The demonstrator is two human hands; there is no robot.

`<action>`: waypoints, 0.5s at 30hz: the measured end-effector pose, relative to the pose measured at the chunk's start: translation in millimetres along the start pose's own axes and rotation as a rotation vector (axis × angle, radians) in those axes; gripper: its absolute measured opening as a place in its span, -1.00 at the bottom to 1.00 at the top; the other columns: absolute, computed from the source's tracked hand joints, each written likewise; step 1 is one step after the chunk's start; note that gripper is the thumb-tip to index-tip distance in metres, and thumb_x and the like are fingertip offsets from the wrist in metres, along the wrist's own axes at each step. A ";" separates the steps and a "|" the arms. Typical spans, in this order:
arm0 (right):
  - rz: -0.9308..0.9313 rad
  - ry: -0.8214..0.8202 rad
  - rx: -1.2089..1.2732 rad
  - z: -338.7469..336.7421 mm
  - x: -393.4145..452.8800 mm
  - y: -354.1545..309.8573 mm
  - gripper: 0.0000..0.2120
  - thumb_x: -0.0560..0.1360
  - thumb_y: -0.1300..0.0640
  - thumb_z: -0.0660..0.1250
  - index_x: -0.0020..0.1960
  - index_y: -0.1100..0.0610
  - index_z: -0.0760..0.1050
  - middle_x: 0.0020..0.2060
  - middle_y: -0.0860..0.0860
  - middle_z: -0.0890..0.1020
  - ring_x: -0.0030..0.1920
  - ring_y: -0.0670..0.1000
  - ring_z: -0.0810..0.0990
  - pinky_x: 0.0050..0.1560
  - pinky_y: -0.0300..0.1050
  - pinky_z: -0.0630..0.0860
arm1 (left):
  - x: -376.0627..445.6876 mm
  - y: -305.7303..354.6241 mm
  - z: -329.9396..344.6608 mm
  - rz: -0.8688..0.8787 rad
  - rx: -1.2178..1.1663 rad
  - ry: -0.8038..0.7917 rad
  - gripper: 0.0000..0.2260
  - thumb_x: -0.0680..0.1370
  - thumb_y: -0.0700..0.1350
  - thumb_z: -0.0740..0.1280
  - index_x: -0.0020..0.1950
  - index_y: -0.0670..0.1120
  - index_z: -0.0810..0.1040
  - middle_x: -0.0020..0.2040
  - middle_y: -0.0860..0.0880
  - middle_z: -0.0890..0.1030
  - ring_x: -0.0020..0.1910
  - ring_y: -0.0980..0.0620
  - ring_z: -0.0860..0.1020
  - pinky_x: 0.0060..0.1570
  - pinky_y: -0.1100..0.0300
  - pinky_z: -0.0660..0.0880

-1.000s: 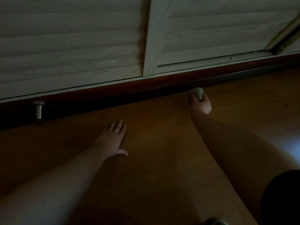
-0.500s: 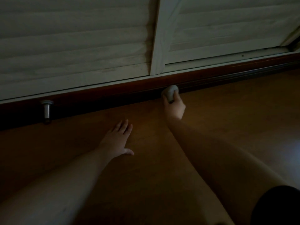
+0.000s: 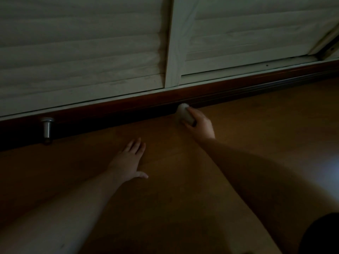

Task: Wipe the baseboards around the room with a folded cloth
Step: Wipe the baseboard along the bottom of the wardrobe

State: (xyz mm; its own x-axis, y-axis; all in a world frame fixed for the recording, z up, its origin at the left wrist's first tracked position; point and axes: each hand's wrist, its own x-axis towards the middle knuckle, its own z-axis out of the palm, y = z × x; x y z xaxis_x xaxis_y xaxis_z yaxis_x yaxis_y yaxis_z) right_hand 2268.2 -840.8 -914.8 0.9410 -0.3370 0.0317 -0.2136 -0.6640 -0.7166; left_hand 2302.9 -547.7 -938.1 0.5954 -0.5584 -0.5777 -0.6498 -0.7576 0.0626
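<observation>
The scene is dimly lit, and fine detail is lost in shadow throughout. At the far left, a small metal door stopper (image 3: 47,129) is seen standing at the foot of the dark reddish baseboard (image 3: 113,110); its base is swallowed by shadow, so whether it is fixed to the floor or to the board cannot be told. Above it, pale slatted shutter doors (image 3: 82,52) are cut off by the top edge of the frame. Further right, the left hand (image 3: 128,162) is laid flat on the wooden floor (image 3: 165,198), palm down, with the fingers straight and released and the thumb spread to the side; nothing is held in it, and its forearm is cut off by the lower left corner. A vertical frame post (image 3: 174,43) between the two shutter panels is seen above. To the right of centre, the right hand (image 3: 200,125) is clenched round a pale folded cloth (image 3: 184,112), whose far end is pressed against the bottom of the baseboard where it meets the floor; the cloth's folds are too blurred to be made out, and the fingertips are hidden beneath it. At the lower right corner, a dark garment (image 3: 322,235) is only partly shown, and a faint bluish glare (image 3: 330,167) is seen on the floor by the right edge.
</observation>
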 end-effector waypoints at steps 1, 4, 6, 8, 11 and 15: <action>0.084 0.086 0.010 -9.6 1.9 13.2 -0.46 0.52 0.10 0.40 0.46 -0.01 0.35 0.36 0.01 0.48 0.32 -0.06 0.45 0.30 -0.13 0.41 | -0.5 0.4 -0.2 0.001 -0.002 -0.002 0.11 0.36 0.46 0.32 0.59 0.01 -0.31 0.56 -0.02 -0.40 0.56 -0.07 -0.29 0.50 -0.12 0.06; 0.340 0.296 0.069 -39.2 9.3 48.1 -0.49 0.55 0.05 0.36 0.47 0.02 0.34 0.35 0.02 0.50 0.34 0.01 0.47 0.35 -0.04 0.43 | -0.6 0.4 -1.3 0.002 -0.004 -0.009 0.11 0.35 0.45 0.33 0.59 0.02 -0.31 0.55 -0.01 -0.42 0.56 -0.06 -0.32 0.50 -0.12 0.08; 0.445 0.347 0.090 -57.7 17.7 64.7 -0.47 0.55 -0.02 0.36 0.49 0.02 0.34 0.34 0.04 0.52 0.33 0.04 0.48 0.34 0.05 0.46 | -0.4 0.8 -3.4 0.002 -0.003 -0.017 0.11 0.36 0.45 0.33 0.59 0.02 -0.31 0.55 -0.02 -0.42 0.56 -0.07 -0.32 0.51 -0.12 0.10; 0.507 0.354 0.105 -70.6 27.5 74.4 -0.44 0.55 -0.02 0.36 0.51 0.02 0.31 0.37 0.06 0.49 0.35 0.08 0.48 0.34 0.07 0.47 | -0.9 2.0 -5.4 0.002 0.010 -0.030 0.10 0.37 0.44 0.33 0.58 0.02 -0.31 0.55 -0.03 -0.42 0.56 -0.08 -0.31 0.51 -0.12 0.09; 0.556 0.348 0.161 -70.3 41.8 74.9 -0.46 0.57 0.04 0.32 0.52 0.02 0.28 0.38 0.09 0.47 0.36 0.13 0.47 0.33 0.08 0.47 | -1.1 3.3 -6.2 -0.004 0.001 -0.039 0.10 0.38 0.42 0.34 0.58 0.02 -0.32 0.54 -0.02 -0.42 0.55 -0.08 -0.32 0.50 -0.12 0.08; 0.569 0.271 0.163 -34.8 51.6 48.9 -0.44 0.60 0.12 0.26 0.55 0.11 0.18 0.40 0.15 0.43 0.39 0.16 0.43 0.37 0.10 0.42 | -0.5 2.6 -4.3 -0.003 0.021 -0.020 0.10 0.37 0.43 0.32 0.58 0.01 -0.32 0.55 -0.03 -0.42 0.56 -0.08 -0.31 0.49 -0.11 0.10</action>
State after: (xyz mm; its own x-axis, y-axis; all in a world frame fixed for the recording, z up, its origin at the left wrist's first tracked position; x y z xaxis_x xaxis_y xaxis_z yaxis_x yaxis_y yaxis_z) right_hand 2297.2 -913.8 -923.9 0.5883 -0.7769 -0.2245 -0.5966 -0.2295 -0.7690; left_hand 2303.0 -550.9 -934.1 0.5882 -0.5491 -0.5937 -0.6578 -0.7519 0.0438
